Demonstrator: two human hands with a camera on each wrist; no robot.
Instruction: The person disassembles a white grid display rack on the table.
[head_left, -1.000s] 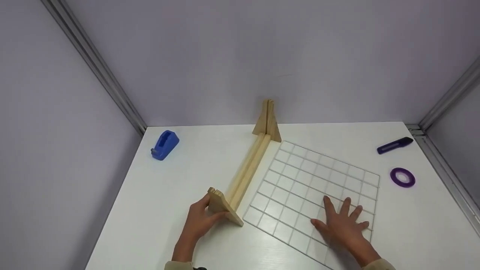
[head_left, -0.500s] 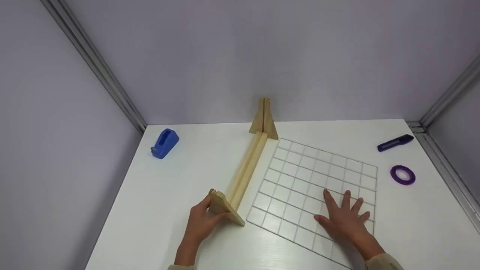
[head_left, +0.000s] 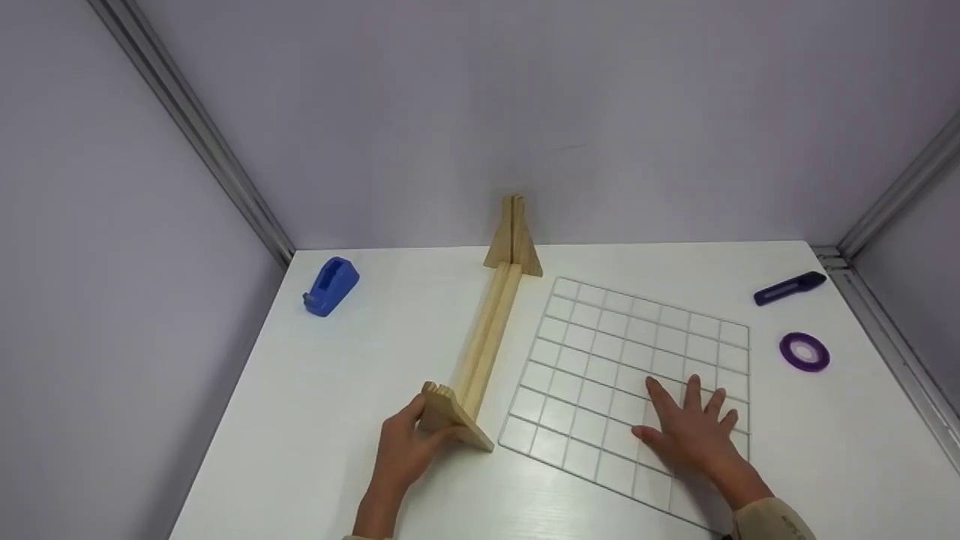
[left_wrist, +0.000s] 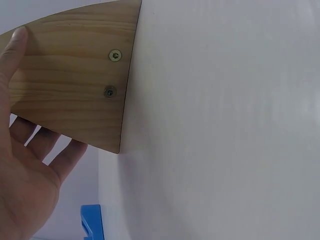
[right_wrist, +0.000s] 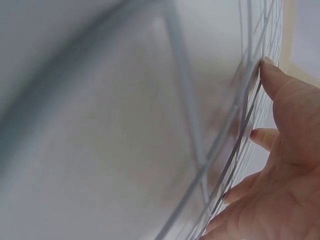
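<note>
My left hand (head_left: 405, 446) grips the near end board of a wooden stand (head_left: 491, 341), thumb on one side and fingers on the other. In the left wrist view that end board (left_wrist: 75, 70) shows two screw heads, with the thumb against its face and the fingers at its lower edge. The stand's two slotted end boards are joined by a pair of long bars. To its right a white wire grid panel (head_left: 600, 352) lies flat on the table. My right hand (head_left: 694, 435) rests on the panel's near right part with its fingers spread straight.
A blue tape dispenser (head_left: 331, 286) stands at the back left of the white table (head_left: 337, 360). A dark utility knife (head_left: 790, 289) and a purple ring-shaped roll (head_left: 805, 352) lie at the right. A wall rises behind the table's far edge, close to the stand's far end.
The stand's far end has swung left, away from the grid, while the near end shifted slightly right. The grid panel has turned a little under my right hand, which has moved slightly forward.
</note>
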